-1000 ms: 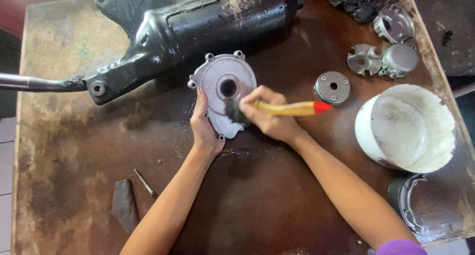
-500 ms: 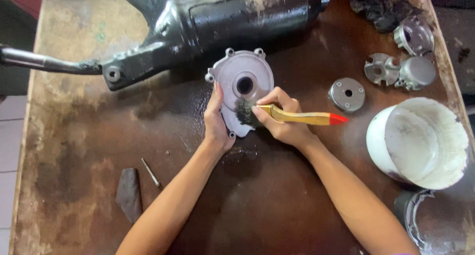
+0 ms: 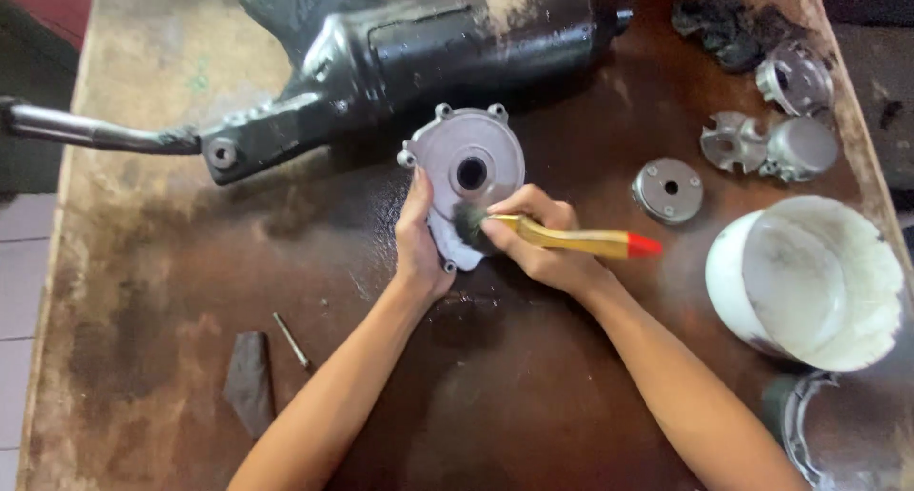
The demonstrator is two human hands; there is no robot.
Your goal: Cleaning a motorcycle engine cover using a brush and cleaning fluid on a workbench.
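Left hand: the left hand [image 3: 422, 248] lies flat against the left edge of the grey metal cover [image 3: 466, 167], fingers extended upward along its rim and pressed to it, steadying rather than enclosing it.
Right hand: the right hand [image 3: 543, 248] is clenched around the yellow handle of the paintbrush [image 3: 571, 240], fingers wrapped over the top near the bristle end.
Paintbrush: yellow handle with a red tip pointing right; the dark bristles touch the lower face of the cover, just below its central hole.
Grey metal cover: a rounded casting with small bolt lugs on its rim and a dark central bore; it lies flat on the wooden table [image 3: 143, 262], near the centre, just in front of the black engine housing [image 3: 428, 43].
Black engine housing: a long, dirty dark body lying across the far side of the table, with a metal tube [image 3: 86, 129] projecting to the left past the table edge.
Round metal part: a small grey disc [image 3: 668, 189] with a central hole, right of the brush tip and apart from it.
White bucket: a white bucket [image 3: 809, 281] tilted on its side at the right edge, opening toward the camera.
Other castings: several grey parts [image 3: 771, 143] at the far right corner, beside a dark rag [image 3: 724, 24].
Near left: a dark flat scrap [image 3: 249, 381] and a thin metal pin [image 3: 290, 340], well apart from both hands.
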